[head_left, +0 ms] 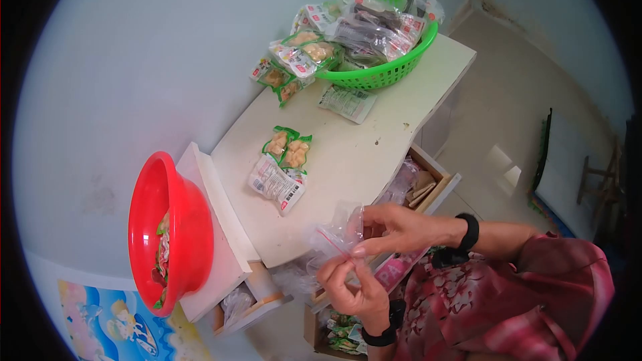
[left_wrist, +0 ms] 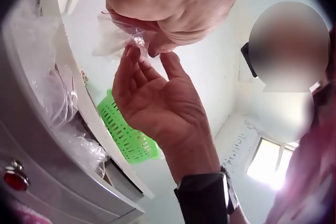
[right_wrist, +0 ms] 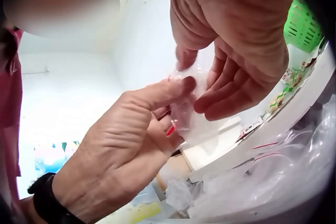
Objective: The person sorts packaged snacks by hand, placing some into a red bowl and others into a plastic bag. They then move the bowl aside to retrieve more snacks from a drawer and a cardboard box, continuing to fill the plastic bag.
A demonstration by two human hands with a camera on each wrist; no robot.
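Note:
A small clear zip bag point(head_left: 333, 232) with a red line along its mouth is held between both hands over the near edge of the table. My left hand point(head_left: 358, 293) pinches it from the lower side. From the other side, my right hand point(head_left: 406, 228) grips the bag, its thumb close to the left fingertips. The thin plastic point(right_wrist: 182, 106) shows between the fingers in the right wrist view. On the white table point(head_left: 334, 154) beyond the hands lies a cluster of green-edged snack packets point(head_left: 294, 150) with a white printed packet point(head_left: 275, 182).
At the table's far end stands a green basket point(head_left: 384, 75) heaped with packaged snacks. A flat printed packet point(head_left: 348, 101) lies before it. To the left is a red basin point(head_left: 194, 227) with packets inside. Open drawers point(head_left: 436, 184) below hold clear plastic bags point(right_wrist: 294, 166).

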